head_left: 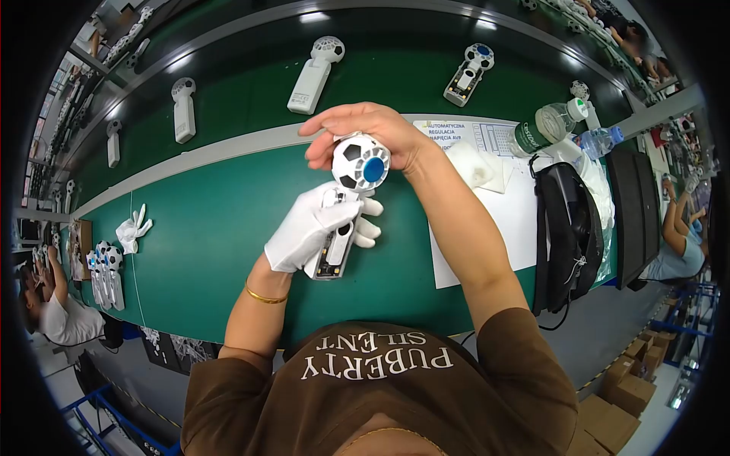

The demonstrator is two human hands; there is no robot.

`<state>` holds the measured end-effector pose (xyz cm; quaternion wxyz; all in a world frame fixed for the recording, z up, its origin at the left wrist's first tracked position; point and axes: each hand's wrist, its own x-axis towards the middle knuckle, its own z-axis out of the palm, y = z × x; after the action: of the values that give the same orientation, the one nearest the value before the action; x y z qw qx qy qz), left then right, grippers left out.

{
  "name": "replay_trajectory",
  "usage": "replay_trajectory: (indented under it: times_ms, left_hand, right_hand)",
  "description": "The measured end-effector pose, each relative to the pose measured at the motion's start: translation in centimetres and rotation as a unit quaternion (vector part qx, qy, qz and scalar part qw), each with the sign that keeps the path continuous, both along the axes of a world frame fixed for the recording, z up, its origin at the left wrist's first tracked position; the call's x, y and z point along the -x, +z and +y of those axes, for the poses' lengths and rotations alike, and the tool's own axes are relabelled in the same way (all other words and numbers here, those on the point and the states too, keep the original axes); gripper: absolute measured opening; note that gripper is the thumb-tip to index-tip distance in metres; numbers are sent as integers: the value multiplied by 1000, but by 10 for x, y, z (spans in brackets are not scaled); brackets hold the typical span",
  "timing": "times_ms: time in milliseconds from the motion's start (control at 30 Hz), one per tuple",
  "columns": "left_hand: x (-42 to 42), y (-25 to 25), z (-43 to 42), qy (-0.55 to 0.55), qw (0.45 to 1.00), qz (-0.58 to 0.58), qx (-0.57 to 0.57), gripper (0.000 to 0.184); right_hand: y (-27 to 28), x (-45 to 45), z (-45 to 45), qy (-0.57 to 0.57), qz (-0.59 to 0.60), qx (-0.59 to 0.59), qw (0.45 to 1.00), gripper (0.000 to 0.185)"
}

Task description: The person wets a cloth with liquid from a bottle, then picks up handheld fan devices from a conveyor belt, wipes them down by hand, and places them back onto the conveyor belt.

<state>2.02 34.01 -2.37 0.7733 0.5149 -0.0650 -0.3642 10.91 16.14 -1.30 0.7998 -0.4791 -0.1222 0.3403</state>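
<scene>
My left hand (308, 228), in a white glove, is wrapped round the handle of a handheld fan (334, 257) held over the green table. The fan's round head (351, 163) has a black-and-white football pattern and a blue disc at its centre. Part of its handle is uncovered, with dark inner parts showing. Just beyond the head is my bare right hand (365, 125), its fingers stretched leftward and somewhat apart. Its thumb is hidden, and I cannot tell whether the palm touches the head.
Several similar fans (312, 80) lie along the green belt (243, 91) ahead. More fans (106, 273) and a white glove (134, 229) are at left. Printed paper (449, 228), bottles (541, 129) and a black bag (566, 228) occupy the right. Other people sit at both sides.
</scene>
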Motion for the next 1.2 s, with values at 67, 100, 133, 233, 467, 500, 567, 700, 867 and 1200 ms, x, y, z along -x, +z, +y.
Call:
replay_trajectory:
  times_ms: [67,100,133,233,467,500,567,700,867,1200]
  left_hand:
    - [-2,2,-1,-18,998,49,29,42]
    - [-6,-4,0,-35,993,90,71,46]
    - [-6,-10,1,-41,985,124,111,49]
    - [-4,-8,1,-27,935,271,228,60]
    - [-7,-31,-1,-88,844,335,409,71]
    - [-7,-30,-1,-87,845,335,407,72]
    - [-8,-31,0,-104,833,346,420,74]
    - [-13,-35,1,-152,793,367,462,75]
    - [-47,-31,9,-120,878,295,358,73]
    - [-221,-31,-5,134,898,-245,-339,44]
  right_hand:
    - [-8,5,5,-62,-5,-66,996,35]
    - [-11,10,7,-94,-8,-99,991,35]
    - [-8,16,7,-120,-14,-89,989,37]
    - [-16,28,22,-273,-129,-65,951,38]
    - [-11,41,27,-300,-418,231,826,32]
    - [-11,37,24,-290,-332,168,882,32]
    - [-13,24,18,-258,-147,34,954,34]
    - [-22,19,6,-214,-13,-63,975,37]
    - [-53,17,-3,-386,-34,98,917,28]
    - [-71,43,-15,-393,-181,271,860,25]
